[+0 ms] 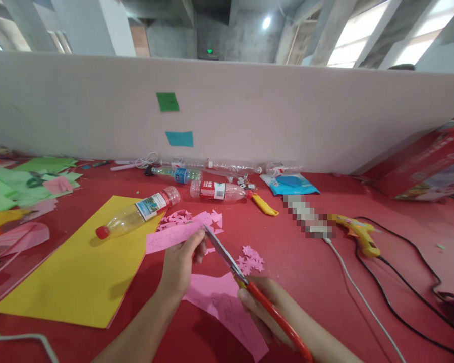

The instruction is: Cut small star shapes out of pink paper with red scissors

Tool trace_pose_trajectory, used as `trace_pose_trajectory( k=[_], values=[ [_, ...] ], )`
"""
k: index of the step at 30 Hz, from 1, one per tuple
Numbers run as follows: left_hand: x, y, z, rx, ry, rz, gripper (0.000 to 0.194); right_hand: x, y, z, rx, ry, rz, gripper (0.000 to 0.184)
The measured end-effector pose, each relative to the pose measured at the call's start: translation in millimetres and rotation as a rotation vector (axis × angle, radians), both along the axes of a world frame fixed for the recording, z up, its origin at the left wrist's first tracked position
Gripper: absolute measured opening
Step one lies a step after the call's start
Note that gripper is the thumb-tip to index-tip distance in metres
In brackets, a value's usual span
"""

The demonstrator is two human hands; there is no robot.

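Observation:
Between thumb and fingers, my left hand (183,259) grips a pink paper strip (164,238) with drawn outlines. My right hand (267,302) is wrapped round red-handled scissors (274,315), whose blades point up and left to the strip by my left thumb. A larger pink paper sheet (227,307), also with drawn star outlines, lies on the table below both hands. Small pink cut-out stars (250,259) form a pile right of the blades. More pink cut pieces (177,219) lie behind the strip.
A yellow sheet (68,277) bears a plastic bottle (124,220) on the left. More bottles (221,190) lie along the white partition (249,111). A yellow glue gun (357,232) with a black cord lies at right, beside a white cable (353,282). Green paper (7,186) is heaped at far left.

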State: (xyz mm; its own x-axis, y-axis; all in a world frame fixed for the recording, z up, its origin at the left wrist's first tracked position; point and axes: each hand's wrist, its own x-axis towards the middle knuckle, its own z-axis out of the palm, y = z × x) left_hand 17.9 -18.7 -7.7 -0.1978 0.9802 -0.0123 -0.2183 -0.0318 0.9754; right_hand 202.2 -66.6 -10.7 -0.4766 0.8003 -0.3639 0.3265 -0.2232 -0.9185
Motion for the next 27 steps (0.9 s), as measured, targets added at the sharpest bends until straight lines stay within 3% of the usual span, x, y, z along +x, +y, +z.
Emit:
trace_pose_trajectory(
  k=[15, 21, 27],
  values=[
    [-1.7, 0.9, -2.9, 0.015, -0.023, -0.027, 0.027, -1.5, -1.2, 5.6, 0.024, 0.011, -0.021, 0.037],
    [-6.3, 3.4, -7.8, 0.001, -0.086, 0.012, 0.025, -3.1, -0.7, 11.4, -0.007, 0.032, -0.009, 0.047],
    [0.6, -2.2, -4.5, -0.063, 0.020, 0.034, 0.037, -8.1, -3.4, -1.1, -0.022, 0.067, -0.029, 0.060]
  ],
)
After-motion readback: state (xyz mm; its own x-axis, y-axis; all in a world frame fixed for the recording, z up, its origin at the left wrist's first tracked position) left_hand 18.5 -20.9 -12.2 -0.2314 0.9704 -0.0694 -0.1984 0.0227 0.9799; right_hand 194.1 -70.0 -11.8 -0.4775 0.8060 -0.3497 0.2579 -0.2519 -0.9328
